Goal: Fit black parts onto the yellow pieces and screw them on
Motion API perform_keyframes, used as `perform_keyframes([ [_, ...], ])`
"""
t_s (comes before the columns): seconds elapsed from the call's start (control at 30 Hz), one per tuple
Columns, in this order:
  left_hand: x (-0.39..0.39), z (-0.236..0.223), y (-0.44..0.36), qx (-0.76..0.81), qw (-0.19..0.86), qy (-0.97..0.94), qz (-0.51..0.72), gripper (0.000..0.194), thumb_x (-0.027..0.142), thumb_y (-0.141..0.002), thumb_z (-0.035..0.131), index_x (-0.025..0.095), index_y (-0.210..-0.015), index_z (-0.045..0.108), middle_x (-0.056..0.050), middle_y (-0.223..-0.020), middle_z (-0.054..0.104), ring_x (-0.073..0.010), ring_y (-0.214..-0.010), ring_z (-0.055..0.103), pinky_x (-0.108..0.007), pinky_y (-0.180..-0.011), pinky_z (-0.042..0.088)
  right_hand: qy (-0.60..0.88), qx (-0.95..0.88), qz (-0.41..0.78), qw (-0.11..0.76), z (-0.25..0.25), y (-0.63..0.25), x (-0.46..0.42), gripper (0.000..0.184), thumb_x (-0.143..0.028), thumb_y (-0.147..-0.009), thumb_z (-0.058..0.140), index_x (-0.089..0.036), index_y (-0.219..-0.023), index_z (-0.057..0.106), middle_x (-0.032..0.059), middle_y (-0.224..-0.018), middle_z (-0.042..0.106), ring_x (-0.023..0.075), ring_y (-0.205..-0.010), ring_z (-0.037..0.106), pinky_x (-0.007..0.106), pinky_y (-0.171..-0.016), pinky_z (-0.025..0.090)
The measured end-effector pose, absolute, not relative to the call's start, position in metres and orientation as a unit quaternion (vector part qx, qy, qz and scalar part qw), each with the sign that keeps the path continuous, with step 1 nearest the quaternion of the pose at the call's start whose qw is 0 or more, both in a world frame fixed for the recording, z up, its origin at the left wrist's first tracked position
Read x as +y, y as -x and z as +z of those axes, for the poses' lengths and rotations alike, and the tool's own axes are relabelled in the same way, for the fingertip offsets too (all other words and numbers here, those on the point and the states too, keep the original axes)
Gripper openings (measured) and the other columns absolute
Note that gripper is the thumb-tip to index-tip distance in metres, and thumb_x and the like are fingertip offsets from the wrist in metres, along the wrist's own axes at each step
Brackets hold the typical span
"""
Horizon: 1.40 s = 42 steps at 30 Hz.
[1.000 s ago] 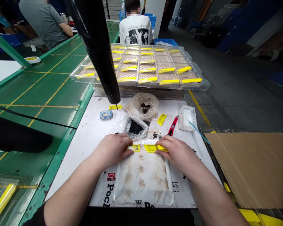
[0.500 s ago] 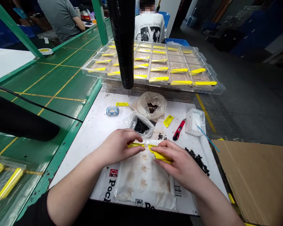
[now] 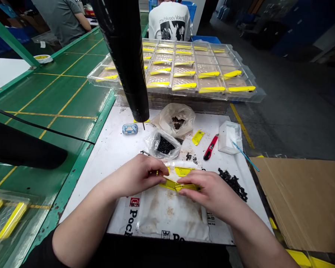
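My left hand [image 3: 142, 175] pinches the left end of a slim yellow plastic part [image 3: 169, 184] over a stained white pad [image 3: 167, 219]. My right hand [image 3: 209, 188] grips a yellow plastic piece [image 3: 185, 187], whose left end meets the one in my left hand; I cannot tell whether the two are joined. Just behind my fingers, another yellow piece [image 3: 184, 171] lies on the pad's far edge. A further yellow piece is partly hidden by my left fingers. Beyond my hands sits a clear bag of small black parts [image 3: 165, 145].
A black electric screwdriver [image 3: 128, 67] hangs ahead, bit down. Clear trays [image 3: 212, 60] of yellow parts stand behind. A bag of brown bits [image 3: 178, 122], red cutter [image 3: 211, 147], white box [image 3: 229, 137] and loose black pieces [image 3: 232, 184] surround the pad. Cardboard [image 3: 304, 201] lies right.
My right hand has brought its yellow piece down and leftward to meet the part in my left hand. A yellow piece now shows lying behind my fingers. The view has shifted slightly.
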<state>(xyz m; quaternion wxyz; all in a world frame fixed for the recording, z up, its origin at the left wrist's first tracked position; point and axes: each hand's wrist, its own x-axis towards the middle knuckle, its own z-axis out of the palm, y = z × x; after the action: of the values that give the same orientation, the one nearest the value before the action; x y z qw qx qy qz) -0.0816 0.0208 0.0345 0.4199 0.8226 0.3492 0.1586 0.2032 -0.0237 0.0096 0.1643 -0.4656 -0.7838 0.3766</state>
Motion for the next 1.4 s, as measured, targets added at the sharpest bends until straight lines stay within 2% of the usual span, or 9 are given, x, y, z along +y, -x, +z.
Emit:
perform_keyframes([
  [0.07,0.023,0.038,0.089,0.356,0.431,-0.819,0.131,0.011,0.02,-0.099,0.07,0.021,-0.099,0.08,0.0,-0.091,0.081,-0.0122,-0.074,0.069,-0.024,-0.069,0.05,0.472,-0.791,0.361,0.146,0.011,-0.209,-0.024,0.01,-0.035,-0.101,0.08,-0.03,-0.107,0.086,-0.0001,-0.104,0.085,0.0185,-0.095,0.08,0.029,-0.089,0.06],
  [0.2,0.024,0.043,0.095,0.358,0.403,-0.838,0.08,0.01,0.016,-0.092,0.069,0.022,-0.086,0.075,0.002,-0.081,0.074,-0.0122,-0.07,0.063,-0.024,-0.066,0.048,0.471,-0.822,0.302,0.103,0.011,-0.209,-0.027,0.009,-0.034,-0.104,0.075,-0.027,-0.103,0.082,0.0012,-0.102,0.083,0.0218,-0.098,0.077,0.034,-0.087,0.058],
  [0.37,0.023,0.037,0.092,0.348,0.342,-0.87,0.066,0.006,0.022,-0.095,0.072,0.023,-0.096,0.078,-0.002,-0.103,0.077,-0.0173,-0.09,0.072,-0.027,-0.076,0.052,0.456,-0.85,0.245,0.101,0.009,-0.207,-0.029,0.009,-0.034,-0.104,0.076,-0.027,-0.107,0.081,0.0044,-0.104,0.081,0.0246,-0.101,0.073,0.04,-0.09,0.06],
  [0.53,0.017,0.026,0.08,0.356,0.263,-0.896,-0.018,0.016,0.036,-0.091,0.087,0.027,-0.099,0.076,0.002,-0.096,0.078,-0.02,-0.086,0.073,-0.032,-0.069,0.044,0.459,-0.86,0.208,0.078,0.01,-0.217,-0.032,0.008,-0.03,-0.101,0.078,-0.03,-0.109,0.08,0.0045,-0.106,0.077,0.025,-0.099,0.074,0.039,-0.083,0.06],
  [0.7,0.016,0.024,0.072,0.368,0.236,-0.898,-0.054,0.021,0.039,-0.092,0.088,0.026,-0.094,0.071,0.003,-0.094,0.078,-0.021,-0.082,0.072,-0.034,-0.065,0.038,0.455,-0.864,0.21,0.047,0.008,-0.22,-0.034,0.01,-0.025,-0.097,0.082,-0.028,-0.106,0.078,0.0039,-0.109,0.076,0.0261,-0.098,0.075,0.042,-0.082,0.062],
  [0.83,0.018,0.023,0.071,0.374,0.223,-0.898,-0.065,0.021,0.041,-0.096,0.084,0.025,-0.094,0.07,0.001,-0.094,0.078,-0.0227,-0.083,0.072,-0.035,-0.067,0.041,0.45,-0.864,0.221,0.042,0.008,-0.219,-0.033,0.006,-0.026,-0.101,0.078,-0.028,-0.107,0.078,0.0042,-0.112,0.076,0.0259,-0.102,0.074,0.042,-0.085,0.063],
  [1.03,0.017,0.02,0.07,0.371,0.221,-0.901,-0.05,0.017,0.039,-0.097,0.081,0.025,-0.096,0.071,0.001,-0.093,0.077,-0.0217,-0.081,0.071,-0.035,-0.066,0.041,0.456,-0.864,0.211,0.027,0.007,-0.219,-0.033,0.009,-0.026,-0.097,0.082,-0.028,-0.105,0.077,0.003,-0.104,0.076,0.0243,-0.095,0.074,0.039,-0.081,0.06],
  [1.23,0.017,0.023,0.069,0.372,0.225,-0.899,-0.052,0.017,0.037,-0.097,0.08,0.024,-0.094,0.07,0.001,-0.095,0.077,-0.0221,-0.082,0.072,-0.034,-0.067,0.042,0.456,-0.871,0.178,0.05,0.004,-0.219,-0.033,0.012,-0.022,-0.094,0.085,-0.025,-0.102,0.076,0.0009,-0.097,0.073,0.0231,-0.09,0.072,0.038,-0.076,0.056],
  [1.4,0.016,0.022,0.069,0.376,0.219,-0.899,-0.05,0.018,0.035,-0.095,0.082,0.024,-0.093,0.068,0.002,-0.094,0.077,-0.0225,-0.082,0.072,-0.035,-0.067,0.04,0.454,-0.873,0.162,0.072,0.003,-0.22,-0.032,0.016,-0.019,-0.094,0.084,-0.025,-0.107,0.078,0.001,-0.099,0.074,0.0238,-0.091,0.073,0.04,-0.077,0.058],
])
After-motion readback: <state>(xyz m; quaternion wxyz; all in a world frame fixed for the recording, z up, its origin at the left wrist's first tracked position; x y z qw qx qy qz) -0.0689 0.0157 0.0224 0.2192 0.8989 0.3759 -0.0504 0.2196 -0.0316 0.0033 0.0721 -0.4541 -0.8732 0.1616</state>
